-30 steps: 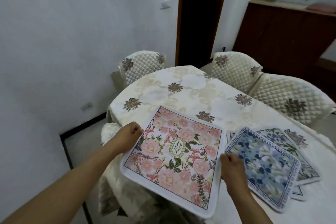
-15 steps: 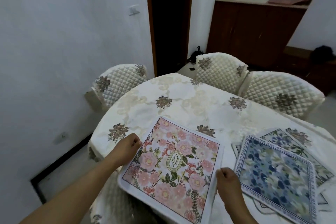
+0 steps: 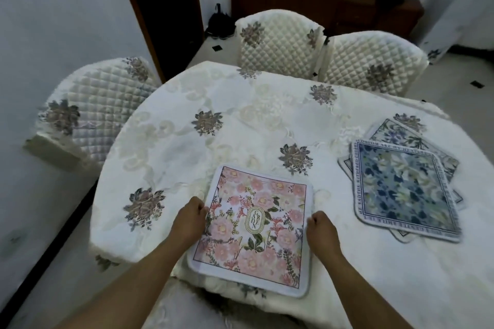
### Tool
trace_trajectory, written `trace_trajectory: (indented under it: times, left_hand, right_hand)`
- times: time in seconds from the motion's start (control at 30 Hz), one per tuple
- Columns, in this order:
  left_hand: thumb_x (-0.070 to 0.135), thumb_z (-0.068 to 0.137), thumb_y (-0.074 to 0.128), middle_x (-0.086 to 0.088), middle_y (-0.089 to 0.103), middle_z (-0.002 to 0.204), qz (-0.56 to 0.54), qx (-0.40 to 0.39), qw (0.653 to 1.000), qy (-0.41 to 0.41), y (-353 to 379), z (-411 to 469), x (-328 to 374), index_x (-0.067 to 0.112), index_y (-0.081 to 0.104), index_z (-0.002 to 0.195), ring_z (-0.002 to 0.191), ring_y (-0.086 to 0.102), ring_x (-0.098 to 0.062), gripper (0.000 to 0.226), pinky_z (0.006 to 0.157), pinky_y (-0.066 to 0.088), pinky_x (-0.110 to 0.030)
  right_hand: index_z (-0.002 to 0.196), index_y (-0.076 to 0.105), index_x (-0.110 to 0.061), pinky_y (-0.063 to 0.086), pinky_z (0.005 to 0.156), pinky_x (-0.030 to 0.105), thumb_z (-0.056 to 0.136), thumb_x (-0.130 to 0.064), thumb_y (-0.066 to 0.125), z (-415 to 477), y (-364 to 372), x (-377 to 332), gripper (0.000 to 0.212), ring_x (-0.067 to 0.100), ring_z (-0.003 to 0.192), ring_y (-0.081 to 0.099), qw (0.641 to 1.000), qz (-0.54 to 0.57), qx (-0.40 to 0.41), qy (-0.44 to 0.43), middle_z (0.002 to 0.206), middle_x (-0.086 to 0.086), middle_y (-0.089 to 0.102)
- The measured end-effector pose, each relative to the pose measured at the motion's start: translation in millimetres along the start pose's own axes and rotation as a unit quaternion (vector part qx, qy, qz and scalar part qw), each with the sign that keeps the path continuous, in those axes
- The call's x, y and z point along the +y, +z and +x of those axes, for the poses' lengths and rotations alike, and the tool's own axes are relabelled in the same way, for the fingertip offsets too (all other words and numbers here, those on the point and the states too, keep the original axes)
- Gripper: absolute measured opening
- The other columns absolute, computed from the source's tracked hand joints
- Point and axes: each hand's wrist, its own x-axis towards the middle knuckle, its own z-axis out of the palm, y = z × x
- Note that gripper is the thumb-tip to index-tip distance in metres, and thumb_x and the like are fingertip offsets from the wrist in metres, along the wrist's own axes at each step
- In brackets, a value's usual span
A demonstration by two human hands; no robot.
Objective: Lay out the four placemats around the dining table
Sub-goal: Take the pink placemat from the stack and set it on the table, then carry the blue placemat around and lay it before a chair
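A pink floral placemat [image 3: 256, 232] lies at the near edge of the dining table [image 3: 187, 125], its near corner hanging slightly over the edge. My left hand [image 3: 188, 222] grips its left edge and my right hand [image 3: 320, 227] grips its right edge. To the right, a blue floral placemat [image 3: 401, 189] tops a stack; beneath it show a green-leaf placemat [image 3: 395, 133] and the corners of another one.
The oval table wears a white cloth with grey flower motifs. Quilted white chairs stand at the left [image 3: 88, 104] and at the far side [image 3: 278, 40] [image 3: 371, 64]. A white wall is close on the left; a dark doorway and wooden cabinet are behind.
The pink placemat has come down from a tilted hold onto the table's near edge and turned squarer to me. The view has shifted right and downward.
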Motion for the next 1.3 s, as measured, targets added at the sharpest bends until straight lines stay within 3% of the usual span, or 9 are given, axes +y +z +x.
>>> trace_trajectory:
  times: [0.17, 0.4, 0.63, 0.7, 0.8, 1.0, 1.13, 1.3]
  left_hand:
    - [0.024, 0.099, 0.048, -0.001, 0.055, 0.07, -0.014, -0.017, 1.0, 0.002, 18.5, 12.8, -9.4, 0.016, 0.047, 0.082, 0.065, 0.054, -0.02, 0.018, 0.062, 0.041, -0.036]
    - [0.016, 0.09, 0.051, -0.009, 0.064, 0.086, 0.032, -0.021, 0.999, -0.027, 32.7, 13.7, -11.9, 0.01, 0.052, 0.088, 0.08, 0.061, -0.03, 0.006, 0.07, 0.05, -0.04]
    - [0.025, 0.086, 0.062, -0.016, 0.056, 0.106, 0.133, -0.02, 0.991, -0.01, 39.6, -0.3, -13.9, 0.009, 0.051, 0.104, 0.099, 0.055, -0.036, 0.027, 0.082, 0.048, -0.044]
    - [0.026, 0.087, 0.058, -0.015, 0.056, 0.107, 0.161, -0.023, 0.987, -0.002, 39.0, -7.1, -10.9, 0.009, 0.05, 0.105, 0.101, 0.053, -0.035, 0.026, 0.084, 0.046, -0.044]
    - [0.026, 0.084, 0.056, -0.012, 0.057, 0.107, 0.21, -0.018, 0.978, 0.013, 34.2, -18.2, -6.1, 0.012, 0.05, 0.106, 0.101, 0.053, -0.032, 0.027, 0.084, 0.044, -0.042]
    - [0.037, 0.084, 0.058, -0.008, 0.057, 0.12, 0.289, 0.008, 0.953, 0.086, 35.0, -56.5, 50.9, 0.016, 0.051, 0.125, 0.109, 0.052, -0.028, 0.046, 0.086, 0.044, -0.039]
    - [0.042, 0.085, 0.057, -0.007, 0.057, 0.123, 0.297, 0.032, 0.948, 0.113, 61.5, -92.2, 109.1, 0.017, 0.05, 0.126, 0.113, 0.052, -0.028, 0.048, 0.09, 0.045, -0.04]
    - [0.044, 0.087, 0.056, -0.005, 0.058, 0.12, 0.258, 0.047, 0.957, 0.122, 124.4, -145.4, 181.7, 0.019, 0.052, 0.125, 0.11, 0.053, -0.027, 0.046, 0.086, 0.048, -0.039]
  right_hand:
    - [0.086, 0.05, -0.005, 0.038, 0.061, 0.032, 0.099, -0.019, 0.042, -2.6, 16.7, 11.7, 0.021, 0.023, 0.066, 0.052, 0.999, -0.019, 0.022, 0.028, 0.071, 0.003, 0.054]
    - [0.086, 0.047, -0.008, 0.034, 0.056, 0.031, 0.098, -0.022, 0.046, -3.0, 21.1, 16.4, 0.019, 0.019, 0.062, 0.051, 0.998, -0.014, 0.034, 0.04, 0.07, 0.001, 0.054]
    - [0.081, 0.045, -0.011, 0.033, 0.049, 0.024, 0.09, -0.019, 0.058, -27.1, 9.6, 24.2, 0.018, 0.01, 0.06, 0.048, 0.999, 0.015, 0.019, 0.028, 0.074, 0.003, 0.053]
    - [0.079, 0.044, -0.011, 0.037, 0.053, 0.028, 0.089, -0.018, 0.057, -42.2, 1.5, 35.5, 0.018, 0.015, 0.062, 0.048, 0.999, 0.001, 0.01, 0.037, 0.077, 0.005, 0.051]
    - [0.088, 0.049, -0.012, 0.043, 0.07, 0.033, 0.093, -0.025, 0.053, -65.0, -14.9, 61.0, 0.014, 0.022, 0.081, 0.054, 0.996, -0.094, 0.002, 0.002, 0.089, 0.006, 0.052]
    - [0.106, 0.055, -0.017, 0.045, 0.079, 0.034, 0.094, -0.038, 0.045, -87.1, -91.5, 112.2, 0.026, 0.024, 0.1, 0.057, 0.965, -0.254, 0.008, -0.069, 0.105, 0.005, 0.059]
    - [0.11, 0.055, -0.019, 0.046, 0.081, 0.034, 0.093, -0.04, 0.044, -76.0, -153.6, 143.6, 0.029, 0.024, 0.102, 0.057, 0.959, -0.261, 0.022, -0.108, 0.107, 0.003, 0.06]
    - [0.11, 0.055, -0.019, 0.044, 0.079, 0.034, 0.093, -0.039, 0.046, -57.4, -237.3, 200.8, 0.028, 0.025, 0.101, 0.056, 0.953, -0.255, 0.05, -0.158, 0.106, 0.004, 0.059]
